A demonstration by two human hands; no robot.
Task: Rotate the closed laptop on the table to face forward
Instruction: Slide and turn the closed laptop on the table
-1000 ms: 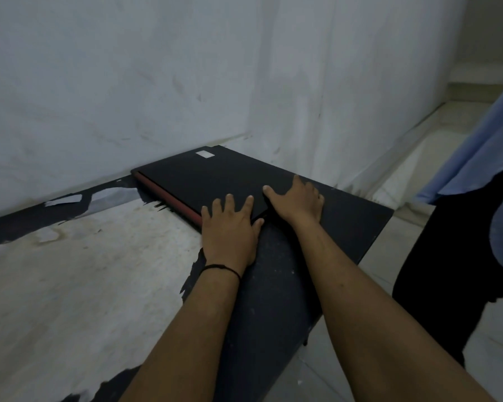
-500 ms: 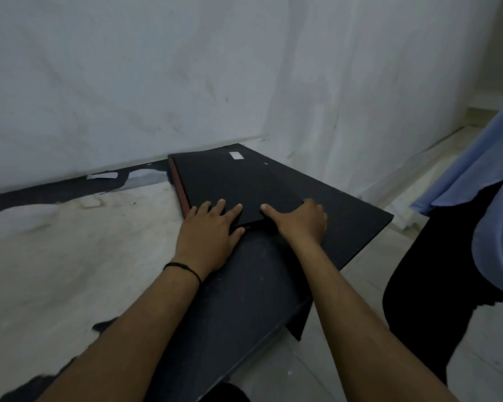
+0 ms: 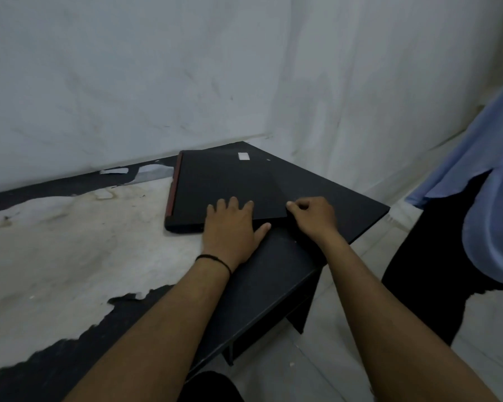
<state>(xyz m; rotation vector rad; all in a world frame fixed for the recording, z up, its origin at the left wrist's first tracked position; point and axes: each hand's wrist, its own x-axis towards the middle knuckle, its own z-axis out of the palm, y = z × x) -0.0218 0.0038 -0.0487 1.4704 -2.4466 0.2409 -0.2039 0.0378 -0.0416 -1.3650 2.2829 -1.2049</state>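
**Black slab under both hands, near edge now facing me**

Matte black and closed flat, the laptop [image 3: 230, 184] lies at the far right of the desk [image 3: 70, 256], near the corner where the two white walls [image 3: 128, 68] meet, at about twelve o'clock from where I stand. Its red-trimmed edge [image 3: 173, 187] runs along the nine o'clock side, and a small pale sticker [image 3: 243, 156] sits on the lid toward the far end.

My left hand [image 3: 230, 227] lies spread and flat, fingers wide on the lid at the six o'clock edge, palm partly over the desk, thumb stretched toward three o'clock. It grips nothing; it presses. My right hand [image 3: 314, 216] is curled narrow at the near right corner, fingertips [image 3: 292, 206] touching that corner; whether they pinch under it or only push, I cannot tell.

I judge this a stiff, fairly heavy thing that will pivot as one piece and will not flex. The lid looks smooth, so a flat palm may slip unless I bear down. The desk's peeled, patchy surface under the left part could drag or scuff the base. Corners and edges are the sound places to hold, away from the red-trimmed side, which may be the hinge. The desk's right edge [image 3: 369, 227] is close, so I'd keep the corner from swinging out past it.
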